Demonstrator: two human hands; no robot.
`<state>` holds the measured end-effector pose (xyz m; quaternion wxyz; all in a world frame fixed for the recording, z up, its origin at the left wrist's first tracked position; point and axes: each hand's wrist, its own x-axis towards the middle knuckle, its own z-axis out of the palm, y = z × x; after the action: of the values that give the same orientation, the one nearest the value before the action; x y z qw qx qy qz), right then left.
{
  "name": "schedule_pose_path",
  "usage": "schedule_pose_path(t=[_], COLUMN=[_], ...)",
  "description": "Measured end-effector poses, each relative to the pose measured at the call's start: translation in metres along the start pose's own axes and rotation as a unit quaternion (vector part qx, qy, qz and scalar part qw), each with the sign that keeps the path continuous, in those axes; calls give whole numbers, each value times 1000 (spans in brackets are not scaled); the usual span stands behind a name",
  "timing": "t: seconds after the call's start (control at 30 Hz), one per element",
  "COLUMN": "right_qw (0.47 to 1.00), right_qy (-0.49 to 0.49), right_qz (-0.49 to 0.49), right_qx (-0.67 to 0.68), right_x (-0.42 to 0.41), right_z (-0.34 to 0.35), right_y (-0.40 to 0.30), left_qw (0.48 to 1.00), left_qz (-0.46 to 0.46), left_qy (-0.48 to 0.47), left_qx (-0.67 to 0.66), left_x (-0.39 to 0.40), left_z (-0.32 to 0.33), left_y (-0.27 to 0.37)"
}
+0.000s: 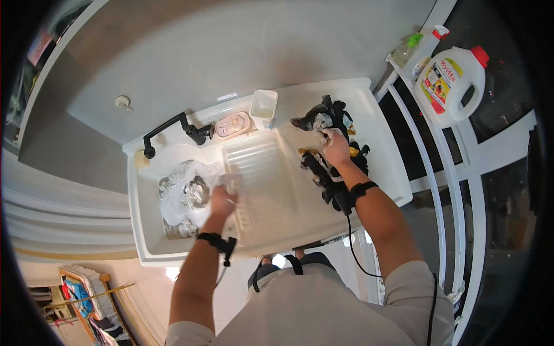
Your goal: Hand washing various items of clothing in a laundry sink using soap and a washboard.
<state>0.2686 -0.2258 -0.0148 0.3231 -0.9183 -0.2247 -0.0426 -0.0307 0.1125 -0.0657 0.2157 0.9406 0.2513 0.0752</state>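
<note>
My right hand (336, 146) is over the right part of a white laundry sink, its fingers closed on a small pale, wet cloth (322, 122). Around it lie two piles of dark wet cloth items, an upper one (336, 111) and a lower one (331, 186), with yellowish bits among them. My left hand (223, 201), blurred, hovers at the boundary between the basin and the ribbed washboard (259, 181); whether it holds anything cannot be told. Beside it the basin holds suds and wet light-coloured cloths (194, 192).
A black faucet (197, 133) rises behind the basin, near a pink soap dish (233, 125) and a white plastic container (263, 108). A yellowish block (140, 159) sits at the left rim. A detergent jug (450, 86) and spray bottle (426, 52) stand by the window.
</note>
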Motion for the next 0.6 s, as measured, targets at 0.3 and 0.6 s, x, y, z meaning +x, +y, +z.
schedule_pose_path(t=[0.3, 0.6], right_qw=[990, 694], right_qy=[-92, -282], right_qz=[23, 165], right_qx=[-102, 641], right_x=[17, 15], right_z=[22, -39], right_y=[17, -47], left_qw=[981, 967], left_qz=[49, 120], left_qy=[-146, -30], left_qx=[115, -221], left_x=[-36, -13], left_z=[23, 19], left_y=[130, 137])
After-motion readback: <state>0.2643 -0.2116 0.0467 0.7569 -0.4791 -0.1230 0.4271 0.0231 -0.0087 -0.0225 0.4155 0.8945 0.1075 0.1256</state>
